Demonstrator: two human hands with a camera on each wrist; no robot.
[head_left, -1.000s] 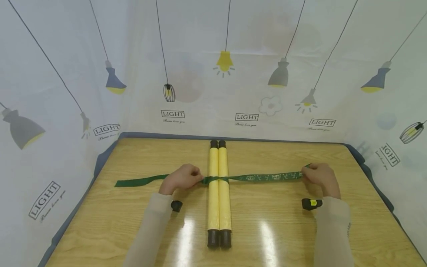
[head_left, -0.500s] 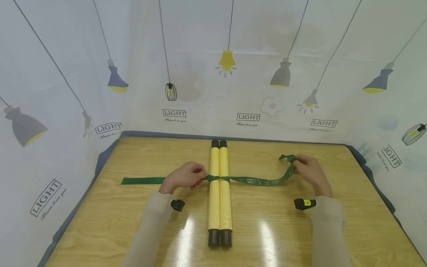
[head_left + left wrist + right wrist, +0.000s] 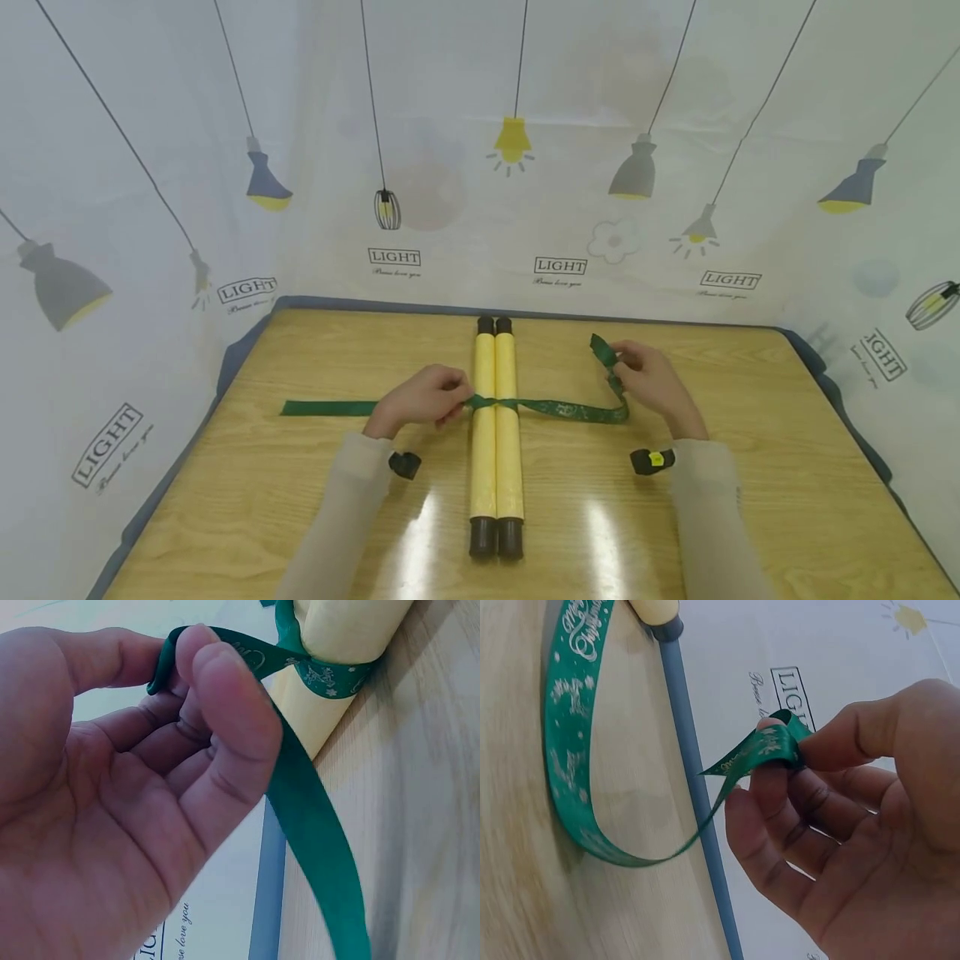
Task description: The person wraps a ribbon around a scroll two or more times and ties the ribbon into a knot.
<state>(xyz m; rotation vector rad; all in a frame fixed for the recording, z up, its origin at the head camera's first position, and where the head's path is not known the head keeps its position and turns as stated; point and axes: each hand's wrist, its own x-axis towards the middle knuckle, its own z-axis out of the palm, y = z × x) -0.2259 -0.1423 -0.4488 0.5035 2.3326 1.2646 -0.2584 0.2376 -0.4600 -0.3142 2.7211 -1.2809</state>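
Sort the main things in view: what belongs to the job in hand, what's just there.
Job:
two yellow tubes, side by side
green ribbon, crossing both tubes
left hand and right hand, both holding ribbon

Just there:
wooden table
lamp-print backdrop
black wrist devices

Wall cloth (image 3: 585, 67): boxed "LIGHT" (image 3: 561, 266), repeated behind the yellow tubes (image 3: 509, 467) and to their left and right.
Script beneath (image 3: 557, 282): "love you", first word unclear.
Green ribbon (image 3: 573, 411): pale lettering right of the tubes, not clearly legible.
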